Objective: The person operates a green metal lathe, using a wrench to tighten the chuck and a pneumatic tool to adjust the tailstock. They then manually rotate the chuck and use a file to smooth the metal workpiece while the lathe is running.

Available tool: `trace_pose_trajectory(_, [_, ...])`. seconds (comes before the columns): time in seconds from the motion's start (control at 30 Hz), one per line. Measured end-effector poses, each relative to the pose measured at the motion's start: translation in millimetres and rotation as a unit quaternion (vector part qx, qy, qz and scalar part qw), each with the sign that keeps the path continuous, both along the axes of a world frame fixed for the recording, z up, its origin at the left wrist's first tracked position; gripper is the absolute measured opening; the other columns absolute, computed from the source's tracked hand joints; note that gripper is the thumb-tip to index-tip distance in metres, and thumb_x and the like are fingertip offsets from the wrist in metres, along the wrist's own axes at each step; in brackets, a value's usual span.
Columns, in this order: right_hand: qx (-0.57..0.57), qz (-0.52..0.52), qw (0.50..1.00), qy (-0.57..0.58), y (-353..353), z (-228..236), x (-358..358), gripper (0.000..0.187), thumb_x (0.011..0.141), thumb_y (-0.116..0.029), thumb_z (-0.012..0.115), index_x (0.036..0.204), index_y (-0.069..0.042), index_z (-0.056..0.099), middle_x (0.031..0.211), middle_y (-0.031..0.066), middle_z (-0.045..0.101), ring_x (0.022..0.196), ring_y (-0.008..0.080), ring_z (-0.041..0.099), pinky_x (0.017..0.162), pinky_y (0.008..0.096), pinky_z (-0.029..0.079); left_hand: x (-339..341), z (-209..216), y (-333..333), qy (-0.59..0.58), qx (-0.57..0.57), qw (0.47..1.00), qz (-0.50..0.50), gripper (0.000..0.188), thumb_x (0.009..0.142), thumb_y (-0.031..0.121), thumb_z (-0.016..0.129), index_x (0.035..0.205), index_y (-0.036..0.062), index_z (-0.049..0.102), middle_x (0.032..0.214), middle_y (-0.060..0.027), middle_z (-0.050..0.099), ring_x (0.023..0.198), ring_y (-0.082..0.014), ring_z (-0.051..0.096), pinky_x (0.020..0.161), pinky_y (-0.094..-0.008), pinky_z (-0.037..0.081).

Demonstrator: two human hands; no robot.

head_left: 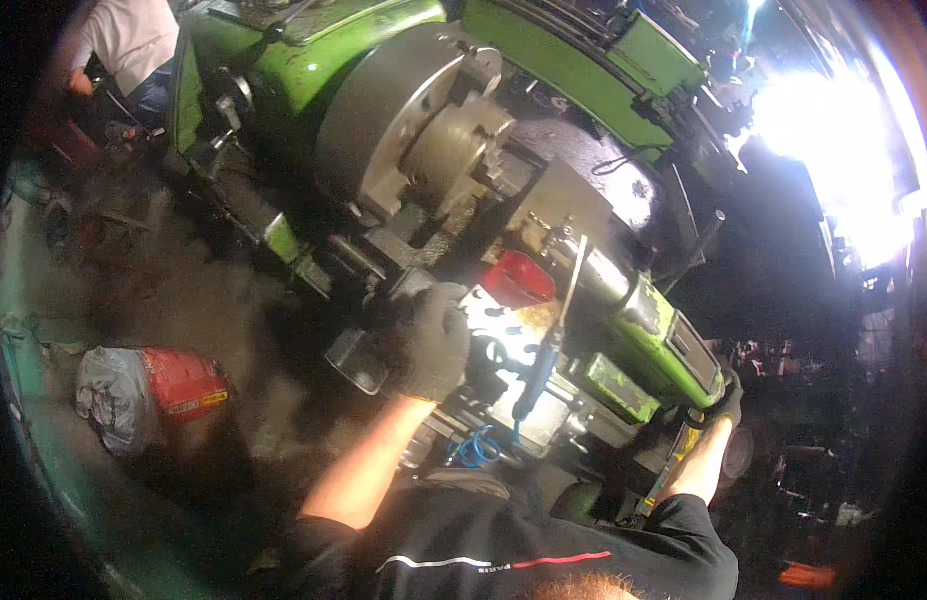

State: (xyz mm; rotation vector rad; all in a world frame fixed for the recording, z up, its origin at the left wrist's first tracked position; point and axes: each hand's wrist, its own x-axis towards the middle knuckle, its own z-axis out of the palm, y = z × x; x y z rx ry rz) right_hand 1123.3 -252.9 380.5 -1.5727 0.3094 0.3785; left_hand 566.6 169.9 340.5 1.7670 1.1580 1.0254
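Observation:
A large metal lathe chuck [383,110] grips a round metal workpiece [448,150] in its jaws. My left hand [433,340], in a dark glove, is curled at the near side of the carriage, left of the brightly lit tool block [493,315]; whatever lies under its fingers is hidden. My right hand [723,400], also gloved, closes around a part at the near end of the green tailstock [658,340]; that part is hard to make out. Between the hands lies a blue-handled tool [536,380] with a long thin rod. A red object [518,280] sits beyond the tool block.
The green lathe headstock [303,60] stands at the far left. A blue coiled hose [473,448] lies near my body. On the floor at left is a red and grey bag [153,395]. A person [128,45] is at the upper left. Strong light glares at the upper right.

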Motion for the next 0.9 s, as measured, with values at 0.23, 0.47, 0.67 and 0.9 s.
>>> trace_pose_trajectory(0.23, [0.02,0.007,0.998,-0.063,-21,-13,-22,0.082,0.116,-0.068,0.037,0.163,-0.004,0.057,0.156,0.0164,0.068,0.139,0.0369,0.067,0.114,0.0528,0.058,4,7,3,-0.006,0.001,1.0,-0.017,0.028,0.098,0.005,0.065,0.123,0.005,0.076,0.116,-0.0202,0.08,0.109,-0.04,0.078,0.097,-0.0482,0.061])
trace_pose_trajectory(0.47, [-0.041,-0.068,0.987,-0.138,-65,-39,24,0.078,0.114,-0.064,0.052,0.144,0.005,0.072,0.132,0.021,0.077,0.112,0.0314,0.078,0.09,0.0482,0.066,6,3,9,-0.004,-0.007,1.0,-0.008,0.031,0.097,0.003,0.062,0.124,0.0031,0.076,0.121,-0.0186,0.081,0.116,-0.036,0.078,0.105,-0.0452,0.059])
trace_pose_trajectory(0.67, [-0.218,0.014,0.954,-0.206,-75,-45,-22,0.06,0.113,-0.046,0.062,0.147,0.003,0.07,0.133,0.0176,0.077,0.118,0.0297,0.074,0.106,0.0451,0.057,5,14,2,0.009,-0.011,1.0,-0.009,0.028,0.1,0.005,0.061,0.123,0.0006,0.076,0.119,-0.0138,0.08,0.112,-0.0274,0.076,0.103,-0.0409,0.058])
trace_pose_trajectory(0.9, [-0.436,0.198,0.84,-0.256,-106,-87,-50,0.057,0.096,-0.017,0.083,0.149,0.0,0.069,0.143,0.0146,0.078,0.133,0.0246,0.07,0.116,0.0419,0.052,1,5,3,0.041,-0.034,0.999,-0.002,0.028,0.105,0.013,0.068,0.131,0.0032,0.073,0.118,-0.0124,0.079,0.105,-0.0237,0.073,0.1,-0.0385,0.058])
